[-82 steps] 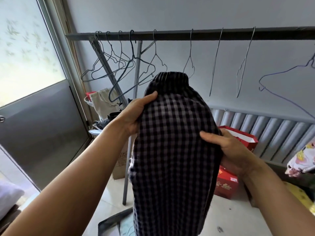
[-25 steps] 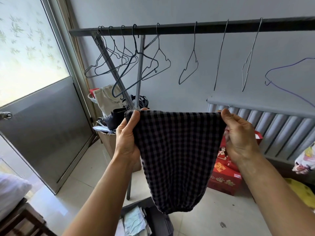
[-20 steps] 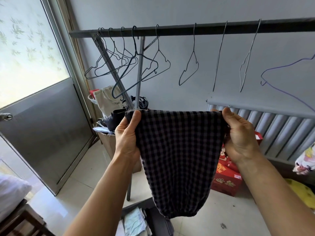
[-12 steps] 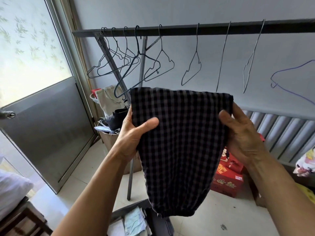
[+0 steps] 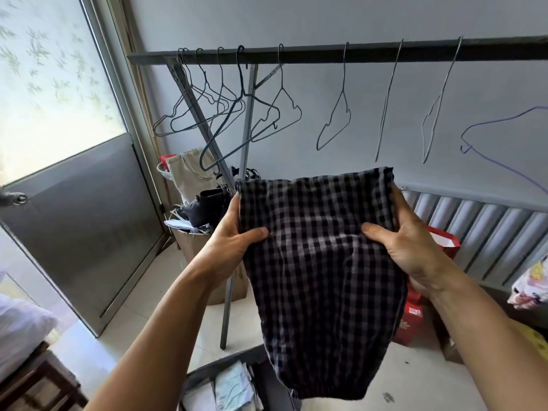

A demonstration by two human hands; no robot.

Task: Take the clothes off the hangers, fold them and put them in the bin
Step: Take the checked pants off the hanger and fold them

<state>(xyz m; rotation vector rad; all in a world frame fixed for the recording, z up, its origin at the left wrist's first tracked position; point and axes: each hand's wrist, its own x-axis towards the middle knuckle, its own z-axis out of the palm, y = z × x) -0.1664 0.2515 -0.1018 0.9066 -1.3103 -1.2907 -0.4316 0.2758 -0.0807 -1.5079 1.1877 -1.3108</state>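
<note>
A dark checked garment hangs folded in front of me, its lower end dangling over the bin. My left hand grips its left edge, thumb on the front of the cloth. My right hand grips the right edge the same way. Several bare wire hangers hang on the dark rail above. The dark bin stands on the floor below, with folded pale clothes inside.
A metal door with a frosted window is on the left. A cardboard box stuffed with bags and shoes stands by the rack's leg. Red boxes and a ribbed radiator lie to the right. A floral cloth shows at the right edge.
I held the garment stretched by its top corners; both hands have slid down onto the side edges, thumbs now on the front, and the cloth's top fold sits lower.
</note>
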